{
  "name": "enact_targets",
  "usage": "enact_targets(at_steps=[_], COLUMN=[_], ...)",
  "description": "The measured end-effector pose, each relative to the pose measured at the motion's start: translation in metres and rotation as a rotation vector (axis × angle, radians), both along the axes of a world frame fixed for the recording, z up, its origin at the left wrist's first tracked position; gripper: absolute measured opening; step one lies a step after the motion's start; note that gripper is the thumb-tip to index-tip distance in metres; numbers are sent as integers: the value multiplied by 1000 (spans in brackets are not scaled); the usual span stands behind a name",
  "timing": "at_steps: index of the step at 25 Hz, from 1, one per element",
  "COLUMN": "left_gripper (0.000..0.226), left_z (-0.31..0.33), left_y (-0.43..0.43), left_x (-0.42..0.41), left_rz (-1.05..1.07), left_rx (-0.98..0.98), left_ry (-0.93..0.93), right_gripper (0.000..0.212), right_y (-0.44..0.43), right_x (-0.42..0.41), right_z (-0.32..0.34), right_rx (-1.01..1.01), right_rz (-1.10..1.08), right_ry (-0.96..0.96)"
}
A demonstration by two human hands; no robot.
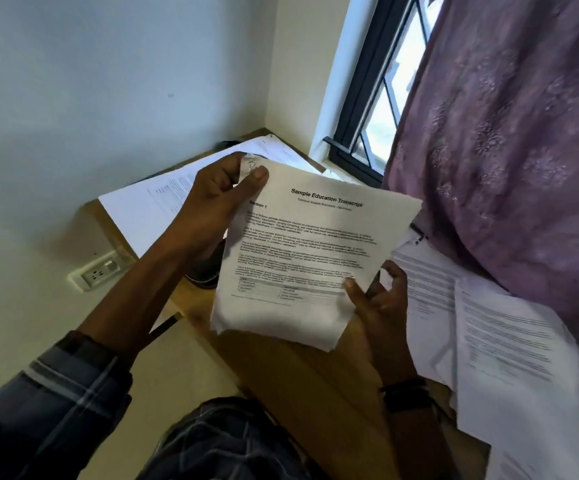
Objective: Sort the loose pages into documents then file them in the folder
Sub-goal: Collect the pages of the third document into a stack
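Your stack (302, 258) is matt white paper, crumpled and roughened at its top left corner and uneven along the lower edge. The desk (298, 375) is wood with a smooth, low-sheen finish. The curtain (509, 150) is purple patterned cloth. The window frame (359, 98) looks like dark, matt metal. The socket (96, 270) is white plastic, slightly glossy. Your sleeve (56, 393) is checked woven cloth.
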State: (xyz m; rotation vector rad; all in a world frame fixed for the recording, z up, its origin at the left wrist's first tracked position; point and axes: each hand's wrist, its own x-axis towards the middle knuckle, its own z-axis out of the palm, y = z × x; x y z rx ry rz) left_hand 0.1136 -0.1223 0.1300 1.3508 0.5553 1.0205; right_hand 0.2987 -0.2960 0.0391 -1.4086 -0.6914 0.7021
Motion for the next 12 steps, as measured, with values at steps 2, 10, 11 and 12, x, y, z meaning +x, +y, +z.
enact_targets(at_steps=[2, 10, 11, 12], left_gripper=[12, 23, 23, 24], left_z=[-16, -78, -81, -83], left_y=[32, 104, 117, 131], left_x=[-6, -29, -34, -41], left_rz=[5, -83, -63, -48], left_rx=[-44, 137, 144, 143], left_ry=[57, 565, 608, 647], right_gripper=[47, 28, 29, 29], right_y=[24, 89, 101, 113], right_x=[-9, -34, -41, -48], right_z=[-7, -23, -28, -31], right_rx=[-59, -121, -138, -164], right_rz=[-50, -133, -119, -117], right_ry=[-58, 321, 414, 475])
